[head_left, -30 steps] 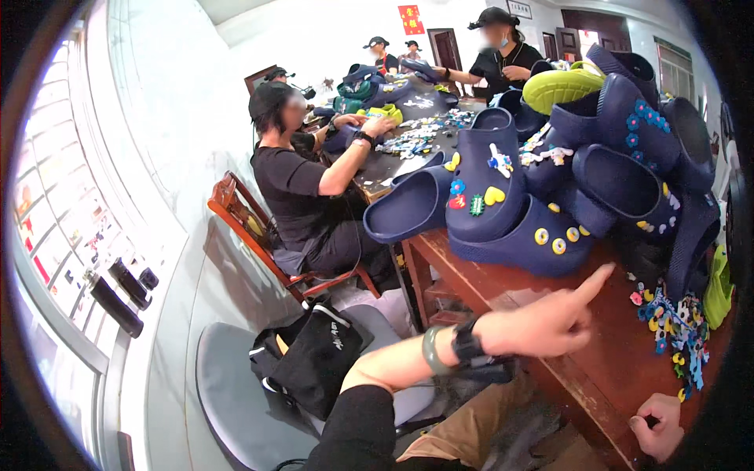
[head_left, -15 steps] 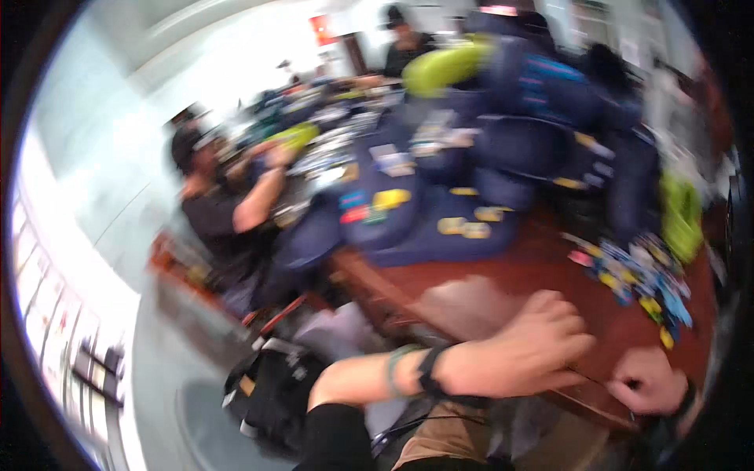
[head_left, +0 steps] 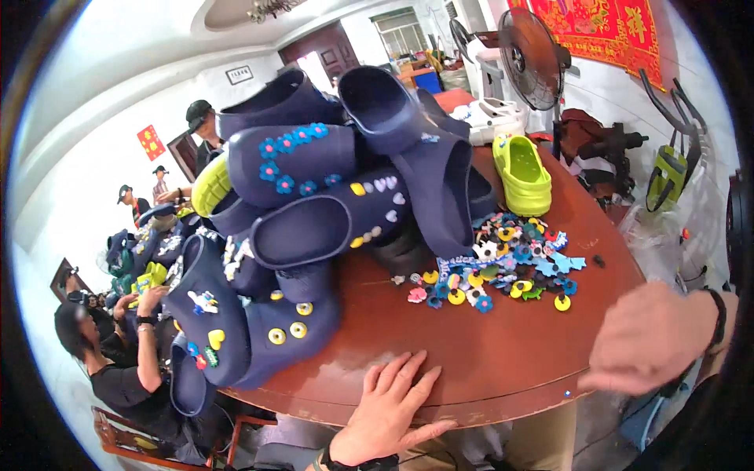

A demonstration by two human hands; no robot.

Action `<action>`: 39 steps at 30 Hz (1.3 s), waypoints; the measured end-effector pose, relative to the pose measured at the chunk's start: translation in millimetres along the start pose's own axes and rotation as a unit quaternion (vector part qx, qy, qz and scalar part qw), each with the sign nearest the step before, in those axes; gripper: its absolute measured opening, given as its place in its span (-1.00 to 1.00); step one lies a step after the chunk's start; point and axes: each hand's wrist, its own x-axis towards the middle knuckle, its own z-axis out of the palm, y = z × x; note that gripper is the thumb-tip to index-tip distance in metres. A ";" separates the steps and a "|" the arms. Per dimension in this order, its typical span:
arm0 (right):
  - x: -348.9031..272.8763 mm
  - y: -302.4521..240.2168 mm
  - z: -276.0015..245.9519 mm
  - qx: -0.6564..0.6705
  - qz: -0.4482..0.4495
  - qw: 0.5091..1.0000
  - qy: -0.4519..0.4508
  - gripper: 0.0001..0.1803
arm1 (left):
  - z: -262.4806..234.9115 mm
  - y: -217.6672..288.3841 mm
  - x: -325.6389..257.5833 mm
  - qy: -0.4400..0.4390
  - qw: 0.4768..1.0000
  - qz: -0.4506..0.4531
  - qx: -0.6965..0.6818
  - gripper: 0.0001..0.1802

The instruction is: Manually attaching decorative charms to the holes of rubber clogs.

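My left hand (head_left: 393, 408) rests on the near edge of the table, palm down with its fingers spread, and holds nothing. My right hand (head_left: 652, 337) hovers by the table's right edge. Motion smears its fingers, so whether it grips anything does not show. A tiny blue and white piece (head_left: 568, 393) lies on the table's rim beside that hand. Beyond my hands is a pile of small shoe charms (head_left: 510, 267) in mixed colours. To the left, navy clogs (head_left: 302, 233) are stacked high, several bearing flower, heart and ring-shaped charms.
The round-edged red-brown table (head_left: 377, 330) carries everything. A lime green clog (head_left: 522, 177) stands behind the charms, with a white clog (head_left: 495, 118) farther back. A co-worker (head_left: 118, 361) sits at the left, handling a green item. A fan (head_left: 534, 59) stands at the back right.
My view has swung toward the right and steadied. The left hand, earlier raised near the right one with fingers bent, now lies flat on the table edge. My hands are farther apart.
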 end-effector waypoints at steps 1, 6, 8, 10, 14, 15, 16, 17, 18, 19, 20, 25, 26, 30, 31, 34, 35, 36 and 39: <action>8.2 17.4 2.9 -0.009 0.021 1.000 0.020 -0.74 | 2.8 -1.8 0.8 0.002 1.000 -0.006 -0.007 -0.21; 31.5 86.5 42.5 -0.057 0.069 0.991 0.105 -0.76 | 4.0 4.6 -0.6 0.005 1.000 -0.022 0.002 -0.19; 27.5 101.7 62.8 -0.049 0.115 0.986 0.111 -0.77 | 3.3 5.1 -0.2 -0.011 0.999 0.020 0.029 -0.20; 15.4 98.2 79.5 0.031 0.168 0.978 0.117 -0.77 | -19.9 -3.1 25.1 -0.122 0.992 0.025 0.005 -0.18; 16.1 106.1 123.4 0.145 0.105 0.980 0.082 -0.80 | -73.6 -21.3 116.5 0.163 0.985 -0.011 0.062 -0.20; 10.1 93.5 120.7 0.140 0.085 0.983 0.077 -0.81 | -79.0 -29.8 142.4 0.231 0.964 0.003 0.133 -0.21; 8.9 83.2 117.7 0.136 0.063 0.986 0.069 -0.81 | -84.8 -38.4 167.5 0.278 0.946 0.000 0.165 -0.19; 6.5 77.7 118.1 0.136 0.065 0.986 0.066 -0.81 | -86.4 -45.6 191.3 0.297 0.934 -0.031 0.194 -0.18; 8.9 76.3 117.8 0.137 0.057 0.987 0.064 -0.81 | -84.5 -56.9 209.0 0.312 0.916 -0.053 0.248 -0.19; 14.2 73.6 115.8 0.157 0.055 0.984 0.062 -0.82 | -78.8 -79.0 228.7 0.331 0.893 -0.080 0.294 -0.22; 15.5 72.9 115.0 0.179 0.053 0.981 0.059 -0.82 | -77.0 -93.3 241.3 0.345 0.878 -0.081 0.321 -0.37; 11.4 82.2 123.1 0.179 0.043 0.979 0.087 -0.84 | -79.4 -100.2 263.0 0.302 0.910 -0.097 0.268 -0.67; 13.4 82.0 123.0 0.168 0.033 0.981 0.091 -0.83 | -80.9 -102.0 257.7 0.326 0.906 -0.078 0.259 -0.67; 7.3 89.7 121.1 0.159 0.031 0.980 0.111 -0.83 | -84.8 -78.1 217.8 0.383 0.907 0.016 0.175 -0.67; 6.3 95.2 122.4 0.159 0.031 0.980 0.116 -0.83 | -85.0 -67.0 198.2 0.383 0.912 0.037 0.139 -0.66; -6.4 109.0 123.2 0.523 0.237 0.811 0.107 -0.64 | -80.6 -27.6 128.8 0.363 0.923 0.094 0.088 -0.64; 3.5 106.2 111.8 0.631 0.227 0.728 0.143 -0.57 | -77.8 -19.5 102.2 0.339 0.930 0.108 0.088 -0.66; 13.7 101.9 102.9 0.725 0.214 0.631 0.174 -0.49 | -75.2 -13.5 75.5 0.318 0.936 0.121 0.088 -0.68; -9.6 86.3 85.9 0.758 0.161 0.581 0.251 -0.31 | -62.1 -1.9 19.5 0.243 0.942 0.231 0.003 -0.75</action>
